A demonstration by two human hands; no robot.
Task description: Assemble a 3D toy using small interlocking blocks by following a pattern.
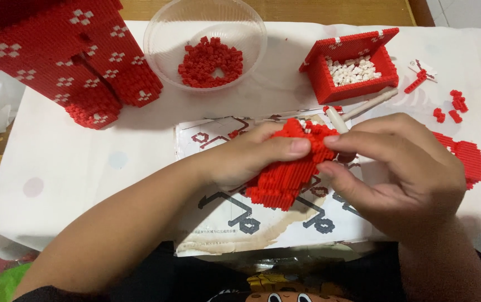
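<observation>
Both hands meet over a red block piece (285, 176) built from tiny bricks, held above a printed instruction sheet (224, 218). My left hand (251, 156) grips the piece from the left, thumb lying across its top. My right hand (397, 168) closes on its right edge with thumb and fingertips. The lower part of the piece sticks out below the fingers; its back is hidden by my palms.
A large red and white brick model (67, 56) stands at the far left. A clear bowl (162, 28) holds several red bricks (210, 61). A red brick box (330, 84) contains white bricks. A white tool (363, 105), loose red bricks (453, 106) and a flat red piece (467, 159) lie right.
</observation>
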